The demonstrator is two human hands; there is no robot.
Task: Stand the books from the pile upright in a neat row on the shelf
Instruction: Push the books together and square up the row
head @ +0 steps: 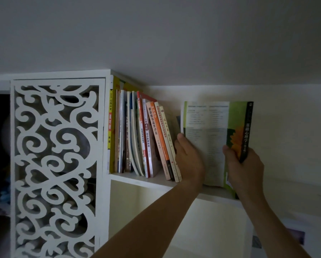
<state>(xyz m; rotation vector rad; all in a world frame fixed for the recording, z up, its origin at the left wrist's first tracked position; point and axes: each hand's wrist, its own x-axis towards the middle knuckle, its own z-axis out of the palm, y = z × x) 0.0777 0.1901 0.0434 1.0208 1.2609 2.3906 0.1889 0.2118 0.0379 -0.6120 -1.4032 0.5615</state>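
Note:
A green book with a dark spine stands upright on the white shelf, its back cover facing me. My right hand grips it at the lower spine, thumb on the cover. My left hand sits between this book and a row of books, its thumb on the green book's left edge; its fingers are hidden behind. The row's right-hand books lean to the left, and a gap separates them from the green book.
A white cabinet door with cut-out scrollwork closes the shelf unit on the left. The ceiling hangs just above the shelf. The shelf board runs on to the right along a pale wall.

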